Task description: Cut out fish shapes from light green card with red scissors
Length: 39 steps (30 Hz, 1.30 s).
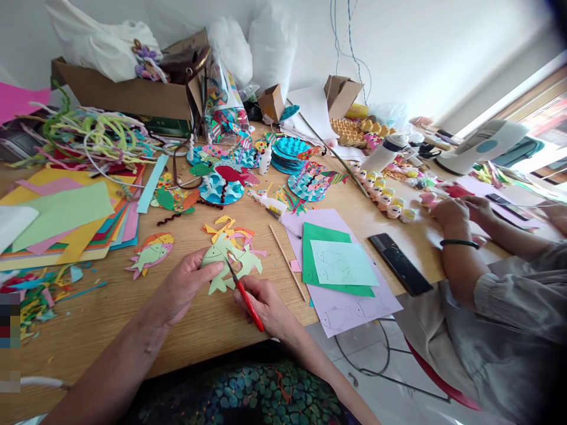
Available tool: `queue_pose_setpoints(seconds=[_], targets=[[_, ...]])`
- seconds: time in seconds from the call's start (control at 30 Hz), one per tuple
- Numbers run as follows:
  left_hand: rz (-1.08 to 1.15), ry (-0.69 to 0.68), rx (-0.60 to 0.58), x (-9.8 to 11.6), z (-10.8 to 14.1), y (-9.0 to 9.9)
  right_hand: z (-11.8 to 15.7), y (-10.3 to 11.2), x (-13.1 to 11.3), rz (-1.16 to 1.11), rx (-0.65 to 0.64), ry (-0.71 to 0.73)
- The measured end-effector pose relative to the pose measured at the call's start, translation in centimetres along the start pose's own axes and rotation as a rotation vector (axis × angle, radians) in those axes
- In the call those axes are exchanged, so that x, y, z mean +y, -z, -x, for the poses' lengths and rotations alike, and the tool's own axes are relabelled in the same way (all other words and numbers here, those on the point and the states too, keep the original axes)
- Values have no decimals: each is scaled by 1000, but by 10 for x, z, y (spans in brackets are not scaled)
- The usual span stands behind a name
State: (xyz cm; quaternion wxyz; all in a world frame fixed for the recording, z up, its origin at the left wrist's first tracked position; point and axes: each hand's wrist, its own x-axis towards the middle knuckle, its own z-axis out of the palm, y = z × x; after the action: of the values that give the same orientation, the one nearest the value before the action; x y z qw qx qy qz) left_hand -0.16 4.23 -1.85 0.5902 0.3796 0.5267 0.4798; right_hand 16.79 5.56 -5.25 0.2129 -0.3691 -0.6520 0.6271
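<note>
Between the thumb and fingers of my left hand [190, 277] is a pale green paper fish [215, 254] with a drawn eye and mouth. My right hand [263, 301] grips red-handled scissors [250, 305], whose blades point up at the fish's right edge. Pale green offcut paper [248, 264] hangs around the blades. Just beyond lie yellow and orange paper scraps [221, 227]. Left of my hands rests a small stack of cut paper fish [153, 255] in green, pink and orange. To the right, a light green sheet with pencilled fish [343, 262] lies on green and lilac paper.
A wooden stick [287, 262] and a black phone [400, 264] lie to my right. Glue bottles [273, 205] and decorated blue plates [221, 188] stand further back. Coloured sheets [66, 215] and pipe cleaners [95, 136] cover the left. Another person's hands [456, 212] work at the far right.
</note>
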Motion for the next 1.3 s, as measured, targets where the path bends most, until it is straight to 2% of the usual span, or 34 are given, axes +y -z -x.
queue_pose_setpoints(seconds=[0.27,0.63,0.97,1.3], targets=[[25,13,-11,0,0,0,2,0,0,-3,4,3],[4,-27,63,-4,2,1,1,1,1,29,14,2],[12,-3,-23,-4,2,0,1,0,3,-15,13,1],[10,-3,-12,-2,1,1,2,1,2,12,18,37]])
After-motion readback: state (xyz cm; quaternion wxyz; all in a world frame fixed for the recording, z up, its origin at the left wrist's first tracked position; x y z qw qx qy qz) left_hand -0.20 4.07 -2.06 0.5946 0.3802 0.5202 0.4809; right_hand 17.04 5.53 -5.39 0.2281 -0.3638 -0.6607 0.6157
